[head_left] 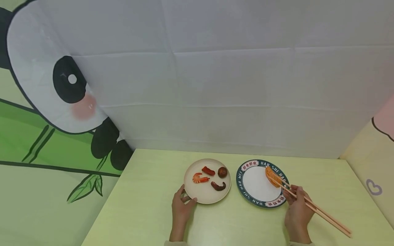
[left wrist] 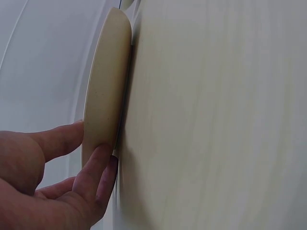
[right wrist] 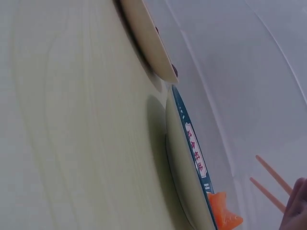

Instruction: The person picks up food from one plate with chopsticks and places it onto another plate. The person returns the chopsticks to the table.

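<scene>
In the head view, my left hand [head_left: 182, 208] holds the near-left rim of a beige plate [head_left: 206, 198], thumb and fingers at its edge. On that plate lie a shrimp [head_left: 200, 178], a dark red strip of food [head_left: 208, 171], a round brown piece [head_left: 222, 172] and a curved dark brown piece [head_left: 218, 186]. My right hand [head_left: 298, 212] grips a pair of chopsticks [head_left: 327, 218], whose tips overlap an orange food piece [head_left: 273, 176] on the right side of a white plate [head_left: 258, 182] with a dark green lettered rim. The right wrist view shows only the edge of this hand.
Both plates stand side by side on a pale yellow-green table [head_left: 147, 205], a narrow gap between them. A grey-white cloth backdrop [head_left: 215, 85] rises behind the table's far edge. A panda print [head_left: 61, 78] covers the left side.
</scene>
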Demonstrator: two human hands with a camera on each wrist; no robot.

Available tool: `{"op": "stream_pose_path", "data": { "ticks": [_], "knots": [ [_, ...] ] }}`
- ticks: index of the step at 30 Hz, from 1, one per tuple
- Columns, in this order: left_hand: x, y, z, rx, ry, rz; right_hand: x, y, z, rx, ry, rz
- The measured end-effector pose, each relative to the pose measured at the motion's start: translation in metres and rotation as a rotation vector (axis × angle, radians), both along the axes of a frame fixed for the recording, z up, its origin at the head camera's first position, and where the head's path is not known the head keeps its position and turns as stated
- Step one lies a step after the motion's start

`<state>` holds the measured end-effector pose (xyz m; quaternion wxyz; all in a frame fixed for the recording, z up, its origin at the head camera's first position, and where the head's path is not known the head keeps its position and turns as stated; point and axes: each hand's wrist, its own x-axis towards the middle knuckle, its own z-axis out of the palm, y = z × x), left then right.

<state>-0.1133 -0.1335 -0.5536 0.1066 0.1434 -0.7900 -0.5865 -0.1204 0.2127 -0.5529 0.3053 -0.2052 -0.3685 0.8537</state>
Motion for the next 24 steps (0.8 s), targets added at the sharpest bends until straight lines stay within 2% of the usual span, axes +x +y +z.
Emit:
{"op": "stream_pose_path", "data": {
  "ticks": [11,19,24],
  "knots": [
    [0.000,-0.001,-0.001,-0.010,-0.006,-0.002,-0.016,-0.011,-0.043,0.044,-0.046,0.026],
    [0.000,-0.002,-0.002,-0.003,-0.006,-0.007,-0.016,-0.022,-0.046,0.043,0.010,0.062],
    [0.000,-0.002,-0.002,0.001,0.000,-0.009,-0.013,-0.029,-0.043,0.079,-0.049,0.083]
  ]
}}
